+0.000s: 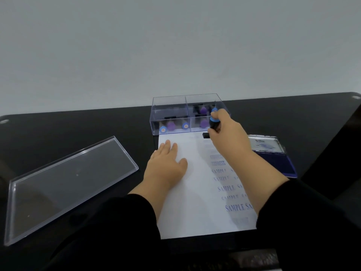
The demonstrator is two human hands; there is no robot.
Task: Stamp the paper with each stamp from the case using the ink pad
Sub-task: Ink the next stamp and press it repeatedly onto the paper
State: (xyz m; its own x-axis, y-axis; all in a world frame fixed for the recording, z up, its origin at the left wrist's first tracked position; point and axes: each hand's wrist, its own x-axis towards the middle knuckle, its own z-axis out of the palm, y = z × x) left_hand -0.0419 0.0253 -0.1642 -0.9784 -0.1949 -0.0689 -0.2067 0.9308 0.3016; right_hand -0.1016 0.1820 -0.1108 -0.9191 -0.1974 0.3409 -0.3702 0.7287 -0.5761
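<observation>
Pressing the stamp (212, 127) squarely is the thing here: right hand (224, 130) curled round its black barrel just under the blue cap, grip closed tight on it, rubber base at the far end of the paper (195, 192), just before the case (187, 114). Whether base and sheet already touch cannot be told. Best kept upright, pushed straight down with even weight, no rocking, then lifted cleanly to avoid a smeared or half-printed mark like the fainter ones lower in the column. Left hand (166, 165) flat, fingers straight, holding nothing, pinning the sheet against sliding on the slick black surface (78, 124).

Thin white paper, matte, carrying a column of blue "SAMPLE" prints of uneven strength down its right side. Case of clear hard plastic, boxy, split into compartments, with purple- and blue-capped stamps lying inside. Lid (68, 184) of the same clear plastic, a shallow rectangular tray, lying apart to the left. Ink pad (273, 155) open at the right, dark blue felt in a glossy tin, partly hidden behind the right forearm.
</observation>
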